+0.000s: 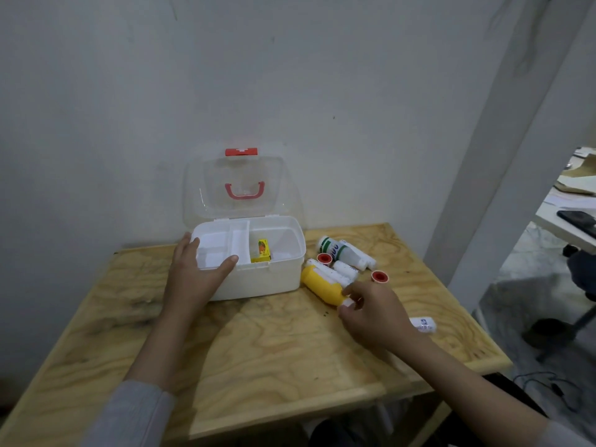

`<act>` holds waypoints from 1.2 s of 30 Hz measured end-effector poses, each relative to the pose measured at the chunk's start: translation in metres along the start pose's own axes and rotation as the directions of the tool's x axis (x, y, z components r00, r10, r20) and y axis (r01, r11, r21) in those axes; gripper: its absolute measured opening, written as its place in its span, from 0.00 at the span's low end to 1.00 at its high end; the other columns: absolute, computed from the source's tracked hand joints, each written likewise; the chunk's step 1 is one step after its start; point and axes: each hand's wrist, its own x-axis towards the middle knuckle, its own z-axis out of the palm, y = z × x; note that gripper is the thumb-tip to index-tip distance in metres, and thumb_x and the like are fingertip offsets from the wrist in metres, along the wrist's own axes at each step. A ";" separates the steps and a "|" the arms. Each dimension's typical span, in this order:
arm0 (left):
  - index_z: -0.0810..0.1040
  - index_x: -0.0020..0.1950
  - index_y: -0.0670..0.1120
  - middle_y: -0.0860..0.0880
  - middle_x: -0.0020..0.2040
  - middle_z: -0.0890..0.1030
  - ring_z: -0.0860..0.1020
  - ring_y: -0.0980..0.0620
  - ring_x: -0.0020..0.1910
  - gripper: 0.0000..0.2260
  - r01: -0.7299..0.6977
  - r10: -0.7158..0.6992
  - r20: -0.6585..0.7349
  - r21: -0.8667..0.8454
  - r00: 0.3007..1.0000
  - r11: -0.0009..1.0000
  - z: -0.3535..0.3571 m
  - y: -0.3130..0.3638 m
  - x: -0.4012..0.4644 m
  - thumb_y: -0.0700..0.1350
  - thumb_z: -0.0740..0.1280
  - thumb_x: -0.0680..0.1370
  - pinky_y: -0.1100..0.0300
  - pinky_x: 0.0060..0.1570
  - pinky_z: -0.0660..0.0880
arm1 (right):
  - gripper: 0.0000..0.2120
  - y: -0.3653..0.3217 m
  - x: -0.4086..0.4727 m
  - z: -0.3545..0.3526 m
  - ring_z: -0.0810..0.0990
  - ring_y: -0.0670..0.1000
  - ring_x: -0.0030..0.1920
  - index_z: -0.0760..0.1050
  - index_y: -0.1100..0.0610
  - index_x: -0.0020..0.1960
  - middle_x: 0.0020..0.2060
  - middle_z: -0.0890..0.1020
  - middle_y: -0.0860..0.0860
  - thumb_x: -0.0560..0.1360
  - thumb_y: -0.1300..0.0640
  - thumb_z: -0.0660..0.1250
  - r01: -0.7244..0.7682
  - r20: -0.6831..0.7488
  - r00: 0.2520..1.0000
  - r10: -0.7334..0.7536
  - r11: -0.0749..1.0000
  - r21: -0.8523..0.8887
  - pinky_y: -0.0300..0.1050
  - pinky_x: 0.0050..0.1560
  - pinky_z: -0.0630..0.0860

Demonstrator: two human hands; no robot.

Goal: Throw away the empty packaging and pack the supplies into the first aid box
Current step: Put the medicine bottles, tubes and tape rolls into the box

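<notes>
Fingers (350, 293) of the right hand (374, 314) are closing around the cap end of a yellow bottle (321, 285) lying on the plywood table (258, 350); the left hand (193, 275), fingers spread, is resting on the open box (258, 279). White bottles (342, 253) and tape rolls (380, 276) are lying beside it, below a bare grey wall (290, 75).

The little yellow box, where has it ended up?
The yellow box lies inside the open first aid box, in its right-hand compartment beside the middle divider, near the front wall.
</notes>
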 end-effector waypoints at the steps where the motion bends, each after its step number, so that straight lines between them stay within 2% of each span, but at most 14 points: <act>1: 0.64 0.74 0.44 0.51 0.78 0.57 0.59 0.49 0.76 0.39 -0.001 0.001 0.001 -0.003 1.000 1.000 0.000 0.000 -0.001 0.58 0.73 0.69 0.52 0.70 0.60 | 0.08 -0.001 0.000 -0.001 0.78 0.47 0.34 0.82 0.56 0.45 0.34 0.84 0.50 0.67 0.59 0.68 -0.012 -0.047 0.999 0.015 0.997 0.076 0.45 0.37 0.76; 3: 0.64 0.74 0.44 0.51 0.78 0.57 0.59 0.50 0.76 0.39 -0.001 0.001 0.000 -0.009 1.000 1.000 -0.001 0.001 -0.001 0.58 0.73 0.69 0.52 0.70 0.60 | 0.05 -0.005 0.001 -0.009 0.79 0.44 0.32 0.82 0.56 0.40 0.28 0.82 0.48 0.66 0.63 0.69 -0.041 -0.121 0.990 0.073 0.968 0.247 0.40 0.34 0.76; 6: 0.64 0.74 0.44 0.51 0.78 0.57 0.59 0.49 0.76 0.39 -0.001 0.001 -0.003 -0.010 1.000 1.000 -0.001 0.001 -0.002 0.58 0.73 0.69 0.52 0.70 0.60 | 0.06 -0.010 0.005 -0.026 0.79 0.43 0.29 0.83 0.54 0.39 0.29 0.84 0.53 0.66 0.64 0.73 -0.072 -0.157 0.976 0.150 0.906 0.417 0.33 0.31 0.75; 8: 0.63 0.74 0.44 0.51 0.78 0.57 0.59 0.48 0.75 0.39 -0.001 0.001 -0.002 -0.009 1.000 1.000 -0.001 0.002 -0.002 0.59 0.72 0.69 0.50 0.70 0.61 | 0.06 -0.015 0.008 -0.039 0.79 0.42 0.28 0.83 0.54 0.40 0.29 0.84 0.51 0.66 0.64 0.74 -0.040 -0.174 0.976 0.131 0.893 0.449 0.31 0.30 0.74; 12: 0.63 0.74 0.44 0.52 0.78 0.57 0.59 0.49 0.75 0.39 0.002 -0.002 -0.007 -0.014 1.000 1.000 0.000 0.002 -0.002 0.59 0.73 0.69 0.50 0.70 0.62 | 0.11 -0.035 0.020 -0.070 0.79 0.41 0.29 0.81 0.48 0.38 0.28 0.83 0.43 0.66 0.64 0.75 0.098 -0.285 0.957 0.060 0.855 0.509 0.35 0.32 0.77; 16: 0.63 0.74 0.44 0.52 0.78 0.57 0.60 0.49 0.75 0.40 0.007 -0.007 -0.009 -0.014 1.000 1.000 0.001 -0.001 -0.001 0.60 0.73 0.68 0.50 0.69 0.62 | 0.09 -0.061 0.040 -0.075 0.80 0.40 0.32 0.82 0.55 0.44 0.36 0.83 0.46 0.67 0.65 0.75 0.187 -0.315 0.949 -0.005 0.812 0.552 0.31 0.34 0.76; 19: 0.63 0.75 0.45 0.52 0.78 0.57 0.60 0.49 0.75 0.41 0.014 -0.014 -0.005 -0.009 1.000 1.000 0.001 -0.001 -0.001 0.61 0.72 0.68 0.50 0.69 0.63 | 0.09 -0.078 0.061 -0.058 0.82 0.44 0.34 0.82 0.56 0.46 0.37 0.83 0.47 0.66 0.63 0.75 0.203 -0.273 0.959 -0.074 0.850 0.485 0.34 0.36 0.79; 22: 0.62 0.75 0.45 0.52 0.78 0.56 0.59 0.48 0.75 0.41 0.011 -0.011 0.005 0.021 1.000 1.000 0.001 0.000 -0.002 0.62 0.71 0.68 0.49 0.69 0.63 | 0.08 -0.091 0.080 -0.033 0.81 0.44 0.33 0.82 0.56 0.45 0.38 0.84 0.49 0.66 0.63 0.74 0.204 -0.153 0.976 -0.153 0.891 0.405 0.32 0.36 0.77; 26: 0.62 0.75 0.46 0.52 0.78 0.56 0.59 0.48 0.75 0.41 0.025 -0.025 0.001 0.022 1.000 0.999 -0.001 0.003 -0.002 0.62 0.71 0.68 0.49 0.69 0.63 | 0.07 -0.103 0.099 -0.008 0.82 0.48 0.38 0.82 0.60 0.44 0.41 0.85 0.54 0.66 0.63 0.74 0.220 -0.014 0.973 -0.229 0.919 0.328 0.41 0.45 0.79; 29: 0.62 0.75 0.46 0.51 0.78 0.57 0.60 0.47 0.75 0.41 0.031 -0.031 -0.009 0.026 0.999 0.999 -0.001 0.004 -0.003 0.62 0.72 0.68 0.48 0.68 0.65 | 0.06 -0.106 0.105 0.005 0.80 0.46 0.38 0.82 0.60 0.45 0.42 0.85 0.54 0.67 0.61 0.74 0.240 0.067 0.961 -0.267 0.932 0.270 0.39 0.44 0.78; 32: 0.62 0.75 0.47 0.51 0.78 0.57 0.61 0.47 0.75 0.41 0.033 -0.033 -0.014 0.024 0.999 0.999 -0.002 0.003 -0.003 0.62 0.72 0.68 0.47 0.67 0.66 | 0.07 -0.101 0.103 0.016 0.82 0.47 0.41 0.82 0.58 0.47 0.43 0.85 0.53 0.70 0.58 0.73 0.230 0.117 0.954 -0.275 0.925 0.302 0.38 0.44 0.78; 34: 0.62 0.75 0.47 0.51 0.78 0.57 0.61 0.47 0.74 0.41 0.034 -0.033 -0.014 0.022 0.999 0.999 -0.002 0.004 -0.004 0.62 0.72 0.68 0.47 0.67 0.66 | 0.08 -0.097 0.101 0.016 0.83 0.46 0.42 0.82 0.56 0.49 0.44 0.85 0.51 0.71 0.56 0.72 0.229 0.130 0.949 -0.286 0.913 0.337 0.33 0.42 0.77; 36: 0.62 0.75 0.47 0.51 0.78 0.58 0.61 0.46 0.74 0.41 0.028 -0.028 -0.012 0.020 1.000 0.999 -0.002 0.004 -0.004 0.62 0.72 0.68 0.47 0.67 0.66 | 0.08 -0.090 0.100 0.009 0.83 0.45 0.44 0.82 0.56 0.49 0.45 0.85 0.49 0.71 0.55 0.72 0.223 0.131 0.950 -0.283 0.910 0.351 0.35 0.43 0.77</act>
